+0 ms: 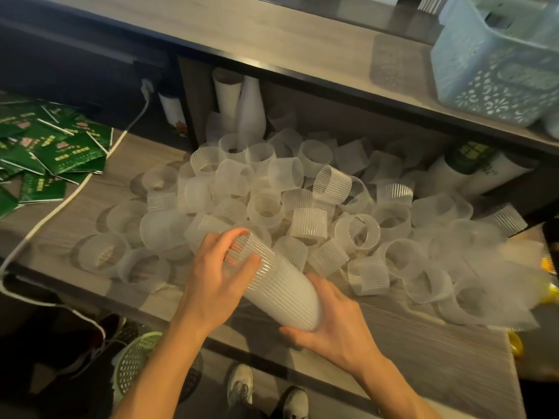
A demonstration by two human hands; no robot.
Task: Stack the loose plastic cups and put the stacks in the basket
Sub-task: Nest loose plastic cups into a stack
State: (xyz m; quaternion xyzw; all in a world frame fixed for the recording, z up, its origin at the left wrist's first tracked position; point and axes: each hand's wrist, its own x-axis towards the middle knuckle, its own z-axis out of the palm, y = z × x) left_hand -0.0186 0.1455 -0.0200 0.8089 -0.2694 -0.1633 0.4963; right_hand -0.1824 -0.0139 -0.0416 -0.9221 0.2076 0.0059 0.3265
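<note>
Green packets (45, 152) lie at the table's (90, 207) left end. The left hand (216, 282) has its grip curled round the open end of a cup stack (278, 282) tilted above the near edge; the right hand (329, 325) cups its base. Loose cups (302, 192) are heaped behind, and a pale blue basket (496, 68) sits on the shelf at the right.
</note>
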